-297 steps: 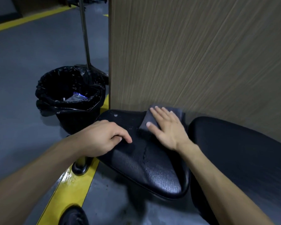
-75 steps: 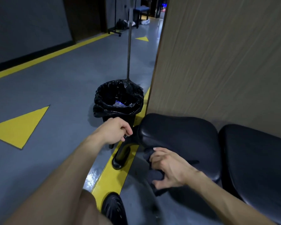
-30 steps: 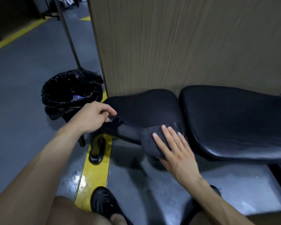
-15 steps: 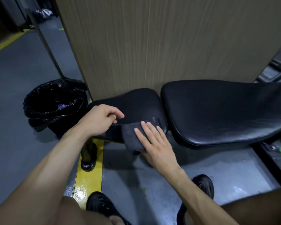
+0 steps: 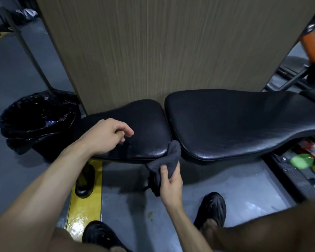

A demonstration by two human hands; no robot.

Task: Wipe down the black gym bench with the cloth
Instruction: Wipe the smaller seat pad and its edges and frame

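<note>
Right now your right hand [image 5: 171, 184] pinches the cloth [image 5: 166, 160] at the gap between the black gym bench's [image 5: 235, 124] two pads, while your left hand [image 5: 107, 136] rests loosely curled on the smaller one. Bunched like this, the cloth could snag in that gap or skip the seam.
</note>
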